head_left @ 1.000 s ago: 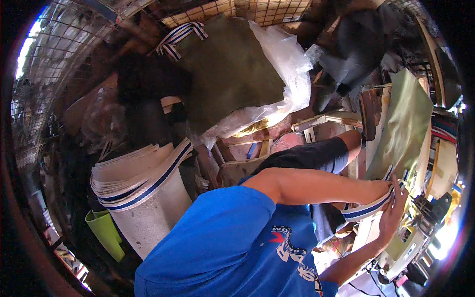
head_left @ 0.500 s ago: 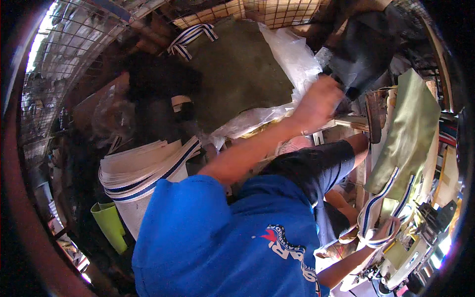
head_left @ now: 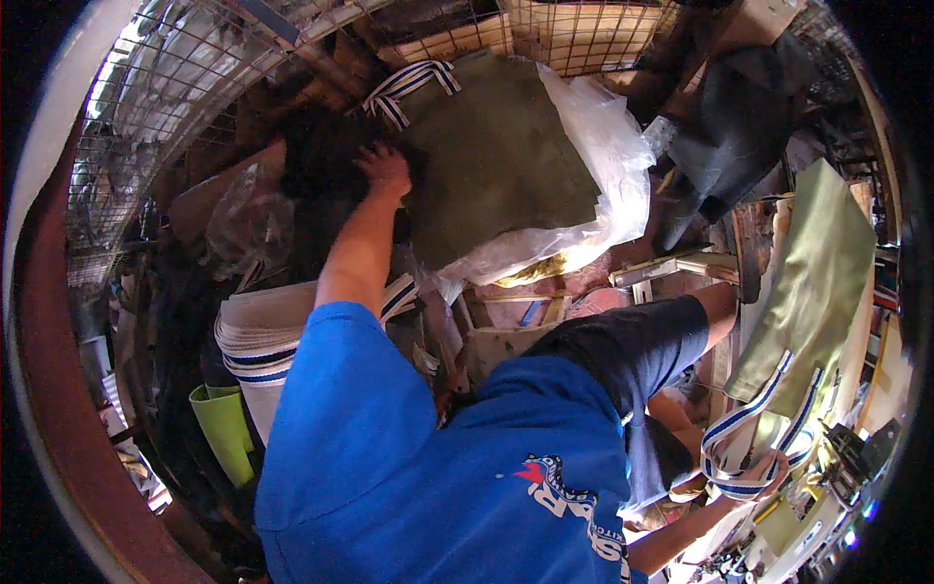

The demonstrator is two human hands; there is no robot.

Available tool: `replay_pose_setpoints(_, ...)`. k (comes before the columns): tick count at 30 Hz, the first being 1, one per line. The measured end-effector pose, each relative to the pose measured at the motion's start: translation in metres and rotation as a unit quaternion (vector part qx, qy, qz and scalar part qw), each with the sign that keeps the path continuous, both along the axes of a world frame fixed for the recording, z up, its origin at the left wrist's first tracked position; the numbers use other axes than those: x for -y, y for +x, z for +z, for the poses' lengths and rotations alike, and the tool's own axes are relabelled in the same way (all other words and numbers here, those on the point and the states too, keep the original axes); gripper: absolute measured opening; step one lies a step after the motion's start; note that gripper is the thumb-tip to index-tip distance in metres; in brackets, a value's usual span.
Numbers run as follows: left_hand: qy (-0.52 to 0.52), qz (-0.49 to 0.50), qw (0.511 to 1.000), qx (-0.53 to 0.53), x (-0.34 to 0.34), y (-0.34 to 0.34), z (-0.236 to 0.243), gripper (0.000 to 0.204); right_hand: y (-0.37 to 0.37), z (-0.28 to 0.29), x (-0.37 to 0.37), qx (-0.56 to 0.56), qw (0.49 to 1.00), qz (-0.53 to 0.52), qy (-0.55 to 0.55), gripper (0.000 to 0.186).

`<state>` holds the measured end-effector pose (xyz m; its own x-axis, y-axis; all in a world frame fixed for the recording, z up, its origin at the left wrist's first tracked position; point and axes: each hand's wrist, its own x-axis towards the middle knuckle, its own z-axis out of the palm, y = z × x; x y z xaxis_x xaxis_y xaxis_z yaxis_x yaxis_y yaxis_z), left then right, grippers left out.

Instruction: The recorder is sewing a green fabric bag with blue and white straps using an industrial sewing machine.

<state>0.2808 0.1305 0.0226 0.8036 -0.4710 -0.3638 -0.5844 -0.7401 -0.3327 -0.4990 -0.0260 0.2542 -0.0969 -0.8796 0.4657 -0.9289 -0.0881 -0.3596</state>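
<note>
My left hand (head_left: 386,173) reaches out with its fingers apart, over a black, shaggy-looking pile (head_left: 331,165) too dark to make out. It is close to the left edge of a stack of dark olive cloth panels (head_left: 501,156), which lies on crumpled clear plastic (head_left: 623,185). A white-and-navy striped strap (head_left: 413,83) hangs over the stack's far left corner. At the lower right my right hand (head_left: 769,475) is closed around looped striped webbing straps (head_left: 725,433). These straps run up to a shiny olive-green fabric piece (head_left: 803,282).
Beside the green fabric stands a sewing machine (head_left: 861,453). Cream cloth rolls (head_left: 258,331) bound with striped webbing and a lime-green roll (head_left: 224,433) stand to the left. Wire mesh (head_left: 574,39) closes the far side. Black sheet material (head_left: 730,117) hangs at the far right.
My left hand has swung left, from the plastic's right side across the olive stack to the black pile. My right hand still holds the straps. The view has shifted slightly.
</note>
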Motion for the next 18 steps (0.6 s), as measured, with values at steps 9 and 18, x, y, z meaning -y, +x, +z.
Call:
replay_pose_setpoints(9,0.151,-0.022,0.988,0.023,-0.021,0.035,0.004,0.068,-0.026,-0.014,0.008,-0.018,0.999,0.02,-0.028,0.019)
replay_pose_setpoints(18,0.126,0.046,0.986,0.095,-0.078,0.113,0.019,0.087,-0.027,-0.016,0.008,-0.042,0.998,0.029,-0.043,0.019)
